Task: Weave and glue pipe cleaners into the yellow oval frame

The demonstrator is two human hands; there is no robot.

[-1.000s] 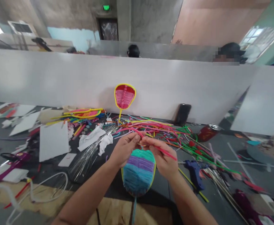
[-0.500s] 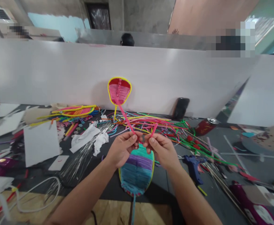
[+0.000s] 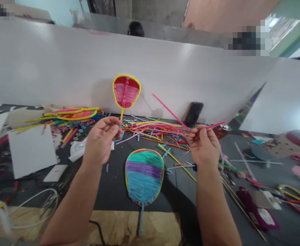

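Observation:
My right hand (image 3: 205, 143) pinches a bent pink pipe cleaner (image 3: 169, 110), whose long end points up left and short end sticks out right. My left hand (image 3: 102, 138) is raised, thumb and fingers pressed together just in front of the yellow stem (image 3: 122, 113) of a small fan shape (image 3: 126, 92). Whether those fingers grip the stem is hidden. That fan stands upright before the white panel, with a yellow rim, red and pink fill and a row of pink beads. Between my forearms lies a larger fan shape (image 3: 145, 179) striped teal, purple and blue.
A heap of coloured pipe cleaners (image 3: 155, 130) spreads along the white panel (image 3: 88, 65). A dark phone (image 3: 194, 114) leans there. White card (image 3: 33, 150) and a cable lie left. Scissors (image 3: 293, 193) and a purple tool (image 3: 257, 208) are at right. People sit beyond the panel.
My hands have moved apart. My right hand has carried the pink pipe cleaner right and up; my left hand has let go of it and moved left to the small fan's stem.

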